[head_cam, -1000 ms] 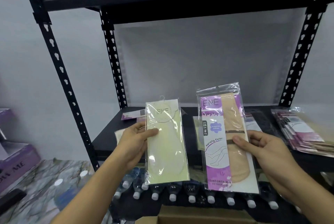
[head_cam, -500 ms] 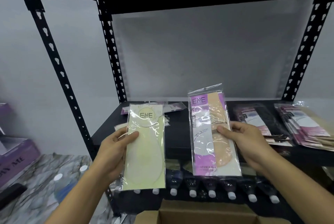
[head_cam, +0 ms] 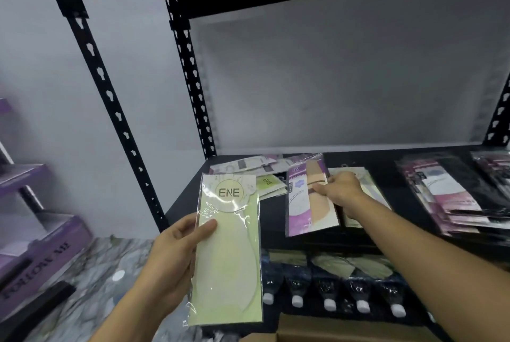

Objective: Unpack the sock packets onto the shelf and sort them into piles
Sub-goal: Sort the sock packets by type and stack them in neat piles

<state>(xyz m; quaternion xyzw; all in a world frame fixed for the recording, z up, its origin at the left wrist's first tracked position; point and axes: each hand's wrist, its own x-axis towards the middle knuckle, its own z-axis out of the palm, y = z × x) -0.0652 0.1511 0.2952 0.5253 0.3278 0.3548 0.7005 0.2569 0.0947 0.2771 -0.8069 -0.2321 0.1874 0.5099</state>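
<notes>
Two hands are sorting: right hand (head_cam: 340, 189) pinching purple packet (head_cam: 306, 203) over the shelf (head_cam: 386, 176), left hand (head_cam: 176, 253) gripping green packet (head_cam: 229, 259). Probably coming next: the green pile (head_cam: 269, 185).

One head-worn wide-angle camera is looking forward and down, facing the black shelf (head_cam: 364, 158) and the grey wall (head_cam: 331, 79) behind it; the upright (head_cam: 110, 98) is leaning across the frame's left; the left hand (head_cam: 171, 253) with its green packet (head_cam: 229, 253) is sitting nearest the camera; the right hand (head_cam: 342, 189) is holding a purple packet (head_cam: 300, 203) further in.
</notes>
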